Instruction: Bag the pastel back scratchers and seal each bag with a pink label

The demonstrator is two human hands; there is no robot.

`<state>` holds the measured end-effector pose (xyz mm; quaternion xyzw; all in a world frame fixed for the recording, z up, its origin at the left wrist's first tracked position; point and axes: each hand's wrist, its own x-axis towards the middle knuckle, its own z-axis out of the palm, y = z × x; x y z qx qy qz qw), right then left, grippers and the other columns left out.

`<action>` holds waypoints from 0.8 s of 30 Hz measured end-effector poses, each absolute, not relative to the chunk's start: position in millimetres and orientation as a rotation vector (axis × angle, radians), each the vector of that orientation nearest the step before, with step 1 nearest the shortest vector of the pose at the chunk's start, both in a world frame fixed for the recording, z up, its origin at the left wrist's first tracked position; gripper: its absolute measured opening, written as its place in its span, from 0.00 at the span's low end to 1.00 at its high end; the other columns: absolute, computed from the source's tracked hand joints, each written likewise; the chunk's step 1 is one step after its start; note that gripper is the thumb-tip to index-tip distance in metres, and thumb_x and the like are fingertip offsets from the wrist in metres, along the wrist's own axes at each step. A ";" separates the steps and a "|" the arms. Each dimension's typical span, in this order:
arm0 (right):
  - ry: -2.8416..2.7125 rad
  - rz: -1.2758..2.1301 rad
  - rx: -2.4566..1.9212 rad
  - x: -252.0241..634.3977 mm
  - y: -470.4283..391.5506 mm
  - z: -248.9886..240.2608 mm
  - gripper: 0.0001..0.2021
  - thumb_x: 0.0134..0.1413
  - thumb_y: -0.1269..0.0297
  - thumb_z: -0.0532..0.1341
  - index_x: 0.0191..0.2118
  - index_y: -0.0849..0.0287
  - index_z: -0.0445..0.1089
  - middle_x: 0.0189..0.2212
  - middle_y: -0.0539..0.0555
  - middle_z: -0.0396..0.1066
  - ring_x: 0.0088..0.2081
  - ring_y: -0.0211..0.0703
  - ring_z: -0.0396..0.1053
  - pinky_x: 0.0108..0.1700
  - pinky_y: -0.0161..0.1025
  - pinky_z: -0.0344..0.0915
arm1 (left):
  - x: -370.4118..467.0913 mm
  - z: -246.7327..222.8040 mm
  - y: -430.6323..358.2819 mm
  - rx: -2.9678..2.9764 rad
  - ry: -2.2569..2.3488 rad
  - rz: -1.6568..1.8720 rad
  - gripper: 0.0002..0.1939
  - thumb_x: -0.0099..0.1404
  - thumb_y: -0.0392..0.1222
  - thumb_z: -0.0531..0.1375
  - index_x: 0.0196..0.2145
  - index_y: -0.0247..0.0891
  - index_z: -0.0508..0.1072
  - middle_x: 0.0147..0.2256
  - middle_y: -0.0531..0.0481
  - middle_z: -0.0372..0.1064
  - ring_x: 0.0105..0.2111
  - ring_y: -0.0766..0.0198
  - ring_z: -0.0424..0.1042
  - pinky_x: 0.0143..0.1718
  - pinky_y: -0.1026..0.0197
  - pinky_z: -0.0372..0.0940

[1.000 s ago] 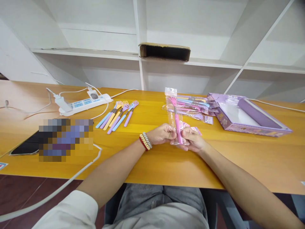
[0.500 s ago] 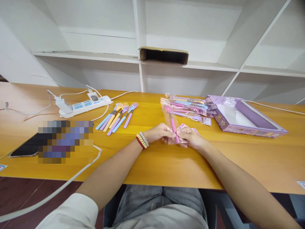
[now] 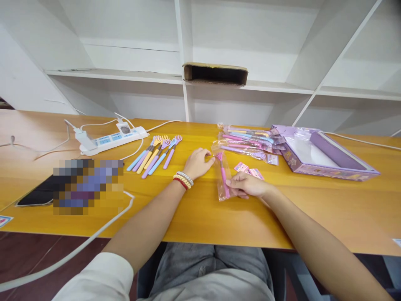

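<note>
My right hand (image 3: 246, 184) is closed on the lower part of a clear plastic bag (image 3: 231, 167), its thumb on top. Inside that bag lies a pink back scratcher (image 3: 223, 177), claw end pointing away from me. My left hand (image 3: 199, 162) is at the bag's upper left edge, with thumb and index finger curled together in a pinch there; the fingertips are small and hard to make out. Two small pink cards (image 3: 241, 167) lie on the table just beyond my right hand. Several unbagged back scratchers (image 3: 158, 152) in blue, purple and yellow lie left of my left hand.
Several bagged back scratchers (image 3: 250, 140) are piled at the back, against a purple display box (image 3: 328, 172). At the left are a white power strip (image 3: 114, 140), cables and a dark phone-like device (image 3: 40, 190). A cardboard box (image 3: 216, 74) sits on the white shelf.
My left hand has left the handle end and moved up and left to the bag's upper edge. The bagged back scratcher has come nearer and lower, held by my right hand. Pink cards are now uncovered.
</note>
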<state>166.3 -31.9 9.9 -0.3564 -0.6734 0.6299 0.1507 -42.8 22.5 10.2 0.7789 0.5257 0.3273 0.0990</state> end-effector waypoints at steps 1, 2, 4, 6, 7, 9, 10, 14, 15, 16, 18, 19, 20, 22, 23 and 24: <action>-2.027 1.747 -1.083 165.8 -33.9 12.8 0.23 0.52 0.46 0.53 0.21 0.63 0.65 0.09 0.45 0.54 0.11 0.29 0.50 0.16 0.31 0.50 | -40.9 8.3 21.2 2.378 1.489 0.968 0.18 0.59 0.50 0.54 0.41 0.36 0.70 0.40 0.45 0.67 0.43 0.59 0.65 0.48 0.56 0.58; -2.119 1.677 -1.131 165.2 -35.9 15.8 0.24 0.53 0.45 0.52 0.22 0.64 0.67 0.09 0.45 0.54 0.12 0.30 0.50 0.16 0.31 0.50 | -38.9 6.6 19.6 2.436 1.417 0.934 0.19 0.60 0.50 0.53 0.45 0.37 0.69 0.44 0.44 0.65 0.47 0.58 0.63 0.51 0.56 0.56; -2.293 1.519 -1.159 164.2 -39.1 20.6 0.25 0.52 0.45 0.52 0.24 0.64 0.69 0.11 0.46 0.57 0.13 0.30 0.52 0.18 0.31 0.50 | -35.1 4.1 16.1 2.501 1.312 0.825 0.22 0.61 0.51 0.52 0.49 0.38 0.67 0.50 0.44 0.61 0.52 0.57 0.59 0.55 0.54 0.53; -2.441 1.355 -1.131 163.8 -40.7 23.5 0.25 0.52 0.45 0.52 0.23 0.64 0.70 0.14 0.48 0.60 0.16 0.30 0.53 0.21 0.31 0.51 | -32.7 2.3 13.8 2.515 1.270 0.723 0.23 0.61 0.52 0.52 0.51 0.39 0.66 0.54 0.43 0.57 0.55 0.56 0.55 0.57 0.53 0.50; -2.505 1.273 -1.124 164.1 -40.8 24.0 0.25 0.52 0.45 0.52 0.22 0.64 0.70 0.15 0.48 0.61 0.17 0.30 0.53 0.22 0.31 0.50 | -32.2 1.8 13.2 2.510 1.266 0.689 0.23 0.61 0.52 0.51 0.51 0.39 0.65 0.55 0.43 0.56 0.56 0.55 0.54 0.57 0.52 0.49; -2.595 1.107 -1.168 165.4 -39.9 23.6 0.26 0.51 0.44 0.52 0.20 0.63 0.69 0.14 0.48 0.60 0.17 0.30 0.51 0.22 0.32 0.48 | -32.2 1.2 13.2 2.496 1.268 0.657 0.23 0.61 0.52 0.52 0.51 0.40 0.65 0.56 0.44 0.55 0.57 0.55 0.52 0.58 0.51 0.49; -2.622 1.026 -1.209 166.3 -39.2 22.8 0.27 0.51 0.43 0.51 0.19 0.63 0.68 0.13 0.47 0.58 0.17 0.30 0.49 0.22 0.32 0.46 | -32.4 1.2 13.4 2.490 1.268 0.653 0.23 0.61 0.52 0.52 0.51 0.40 0.65 0.56 0.44 0.55 0.57 0.55 0.53 0.57 0.51 0.49; -2.619 0.812 -1.296 169.0 -36.4 20.0 0.27 0.49 0.41 0.52 0.17 0.62 0.64 0.13 0.48 0.58 0.17 0.30 0.49 0.22 0.33 0.44 | -32.0 2.7 14.0 2.470 1.258 0.664 0.19 0.59 0.50 0.54 0.46 0.40 0.67 0.52 0.45 0.60 0.53 0.55 0.58 0.55 0.51 0.52; -2.606 0.797 -1.304 169.1 -36.0 19.8 0.27 0.49 0.41 0.52 0.18 0.62 0.64 0.14 0.48 0.59 0.18 0.30 0.50 0.23 0.33 0.45 | -31.4 3.4 13.8 2.466 1.248 0.670 0.18 0.59 0.50 0.54 0.44 0.40 0.67 0.50 0.46 0.62 0.51 0.55 0.60 0.54 0.51 0.54; -2.591 0.793 -1.313 169.0 -35.8 19.9 0.26 0.48 0.41 0.53 0.19 0.61 0.64 0.14 0.48 0.59 0.18 0.30 0.51 0.23 0.33 0.45 | -30.8 4.1 13.5 2.464 1.237 0.678 0.16 0.58 0.49 0.55 0.42 0.39 0.68 0.48 0.46 0.64 0.49 0.56 0.61 0.53 0.52 0.55; -2.573 0.799 -1.344 168.3 -35.7 20.6 0.25 0.47 0.41 0.54 0.20 0.61 0.63 0.15 0.47 0.60 0.19 0.31 0.52 0.23 0.33 0.46 | -29.4 5.5 12.7 2.468 1.212 0.693 0.13 0.57 0.48 0.56 0.38 0.39 0.68 0.44 0.47 0.65 0.46 0.57 0.63 0.51 0.53 0.56; -2.570 0.811 -1.360 167.9 -35.8 21.2 0.24 0.46 0.42 0.54 0.20 0.61 0.62 0.15 0.47 0.60 0.19 0.31 0.53 0.23 0.33 0.46 | -28.8 6.0 12.3 2.471 1.204 0.698 0.12 0.56 0.47 0.56 0.36 0.39 0.67 0.42 0.47 0.65 0.45 0.57 0.64 0.50 0.53 0.57; -2.575 0.826 -1.375 167.6 -35.8 21.7 0.23 0.45 0.42 0.55 0.20 0.61 0.62 0.16 0.47 0.61 0.19 0.31 0.53 0.23 0.33 0.46 | -28.3 6.4 11.9 2.475 1.198 0.702 0.11 0.56 0.46 0.56 0.35 0.38 0.67 0.41 0.47 0.65 0.44 0.57 0.64 0.49 0.54 0.57; -2.585 0.833 -1.416 167.1 -35.7 22.6 0.21 0.44 0.45 0.57 0.20 0.60 0.62 0.16 0.47 0.61 0.20 0.32 0.54 0.23 0.33 0.47 | -27.3 6.5 11.0 2.485 1.181 0.705 0.10 0.56 0.45 0.56 0.34 0.39 0.66 0.40 0.48 0.65 0.43 0.58 0.64 0.48 0.54 0.58; -2.586 0.819 -1.445 167.1 -35.7 22.8 0.19 0.44 0.46 0.58 0.20 0.60 0.63 0.16 0.47 0.62 0.20 0.32 0.54 0.23 0.33 0.47 | -26.8 6.4 10.6 2.492 1.172 0.702 0.10 0.55 0.45 0.56 0.35 0.39 0.66 0.40 0.48 0.65 0.43 0.58 0.64 0.48 0.55 0.58; -2.585 0.792 -1.476 167.1 -35.7 22.9 0.18 0.43 0.48 0.58 0.21 0.60 0.63 0.16 0.47 0.62 0.20 0.32 0.55 0.23 0.33 0.47 | -26.2 6.2 10.1 2.500 1.167 0.698 0.10 0.55 0.45 0.56 0.35 0.39 0.66 0.40 0.48 0.65 0.44 0.57 0.64 0.48 0.54 0.58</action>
